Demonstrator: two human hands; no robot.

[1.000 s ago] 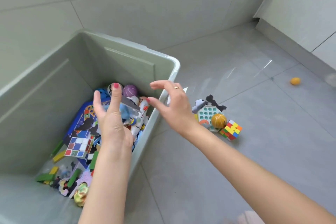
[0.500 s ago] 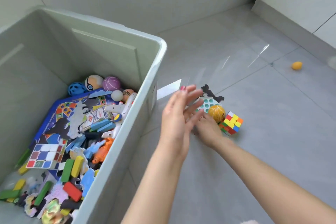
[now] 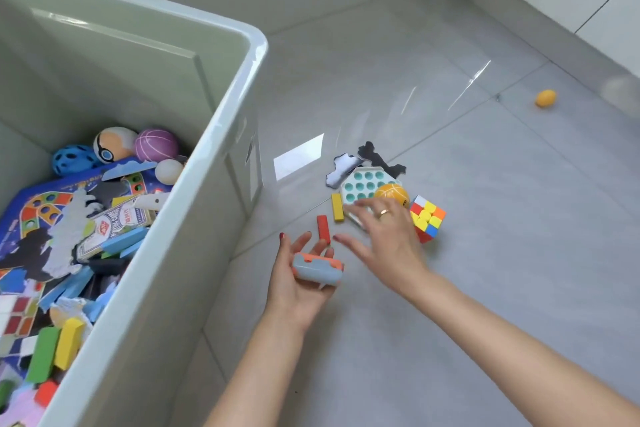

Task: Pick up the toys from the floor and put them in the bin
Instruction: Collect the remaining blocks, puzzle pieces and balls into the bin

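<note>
Bin [image 3: 221, 135] takes up the left, pale grey-green plastic, already well filled. Inside, far end: blue perforated ball [image 3: 71, 160], white-and-orange ball [image 3: 112, 144], purple ball [image 3: 156, 145], small white ball [image 3: 168, 170]. Below those a blue game board [image 3: 31, 215] with grey and black cutouts and a card box lying on it. Near end: green block [image 3: 43, 354] and yellow block [image 3: 69, 341] side by side, more loose pieces around them.

Floor [image 3: 381, 80] is grey glossy tile. Left hand [image 3: 299, 274] sits just right of the bin wall, palm up, fingers relaxed and only slightly curved, carrying a grey-blue toy with orange corners [image 3: 317, 269] across the palm and finger bases; not clamped on it. Just beyond its fingertips, a red block [image 3: 323, 228] on the floor, then a yellow bar [image 3: 337, 207].

Right hand [image 3: 384, 236] is palm down over the toy cluster, fingers spread and straight, holding nothing; ring on one finger. Can't tell whether fingertips touch anything. Motion-blurred.

Under and past that hand: white pop-it board with teal bubbles [image 3: 363, 184], an orange-yellow ball [image 3: 391, 194] resting on its right edge, two black-and-white cutouts [image 3: 346, 168] behind it. Puzzle cube [image 3: 427, 218] just right of the hand, tilted on an edge.

Far right, well apart from the cluster: small orange ball [image 3: 545, 98] on the floor near the wall.
</note>
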